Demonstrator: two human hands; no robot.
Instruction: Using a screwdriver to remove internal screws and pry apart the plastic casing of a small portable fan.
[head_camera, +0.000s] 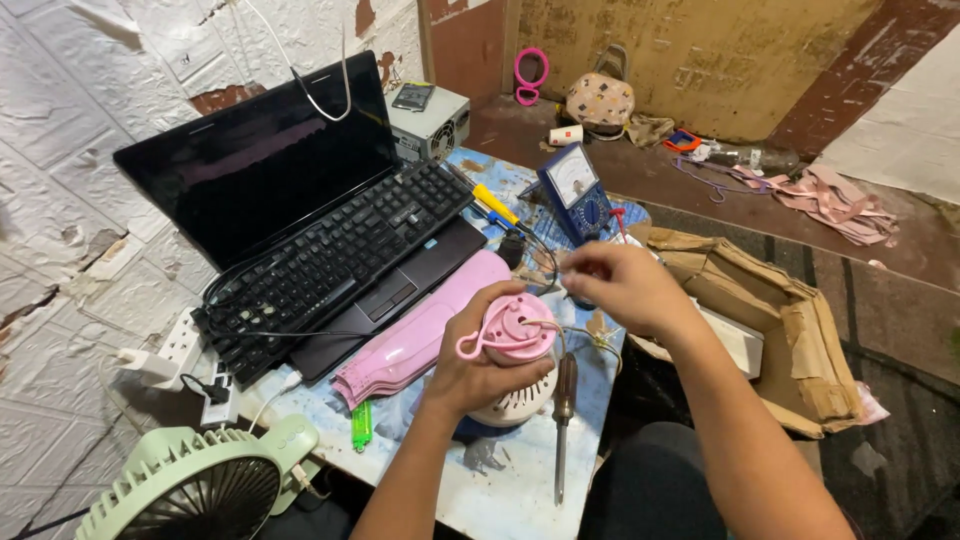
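My left hand (478, 362) grips a round pink plastic part (512, 328) with a small loop at its side, held above a white vented housing (520, 405). Thin wires (575, 335) run from the pink part toward my right hand (620, 287), whose fingers are pinched together just right of and above it; what they pinch is too small to tell. A long pink casing (420, 335) lies left of my left hand. A screwdriver (563, 420) rests on the table just right of the white housing.
A black laptop (270, 170) with a separate keyboard (340, 260) fills the left of the low table (500, 490). A blue analog multimeter (575, 190) stands behind my right hand. A green fan (200, 485) sits at front left, a torn cardboard box (790, 330) on the right.
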